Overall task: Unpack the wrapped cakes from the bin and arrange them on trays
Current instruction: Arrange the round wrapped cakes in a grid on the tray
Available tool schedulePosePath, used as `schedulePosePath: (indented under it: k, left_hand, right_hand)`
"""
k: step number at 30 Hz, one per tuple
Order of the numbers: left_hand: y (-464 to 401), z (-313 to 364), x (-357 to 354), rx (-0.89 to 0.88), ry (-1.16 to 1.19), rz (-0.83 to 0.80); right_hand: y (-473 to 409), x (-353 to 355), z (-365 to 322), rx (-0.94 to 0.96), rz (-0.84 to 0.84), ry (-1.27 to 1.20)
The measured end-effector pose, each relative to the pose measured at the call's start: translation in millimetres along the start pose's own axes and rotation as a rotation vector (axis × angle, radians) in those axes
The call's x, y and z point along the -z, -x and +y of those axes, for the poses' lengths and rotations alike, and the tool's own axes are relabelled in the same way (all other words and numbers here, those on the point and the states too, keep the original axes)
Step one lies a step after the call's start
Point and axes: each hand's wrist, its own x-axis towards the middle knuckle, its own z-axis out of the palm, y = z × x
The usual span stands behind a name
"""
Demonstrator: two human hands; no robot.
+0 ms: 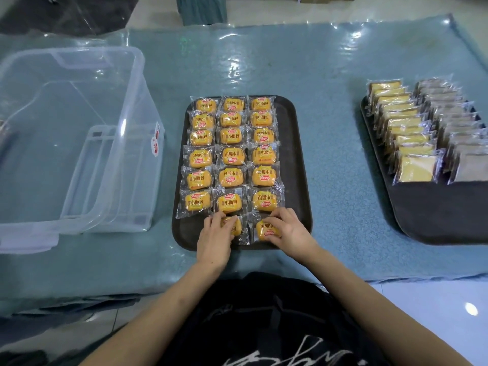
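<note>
My left hand [215,237] and right hand [286,228] each grip a wrapped cake [266,230] on the tray [298,165]. Best squared to the rows above, wrappers just touching.

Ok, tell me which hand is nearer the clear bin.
Left. The left hand rests on a cake at the tray's near edge, on the side toward the bin. The right hand holds the next cake, farther right.

Table [330,75] under teal cover: clear bin [79,133] left, dark tray [295,159] centre, second tray [435,212] right.
</note>
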Motion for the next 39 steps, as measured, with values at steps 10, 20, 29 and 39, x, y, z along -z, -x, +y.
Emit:
schedulePosePath:
  k: [10,20,29,39]
  left_hand:
    - [-2,-3,-8,0.009,-0.009,0.009]
    - [0,-1,-3,0.004,0.005,0.004]
    - [-1,1,0,0.024,0.031,0.024]
    - [-23,-2,14,-0.031,-0.021,0.122]
  right_hand:
    - [1,-3,-1,0.012,0.025,0.016]
    - [1,-4,-1,0.009,0.022,0.015]
    - [-1,-2,-3,-0.005,0.019,0.026]
    - [-27,6,-8,-0.067,0.108,0.093]
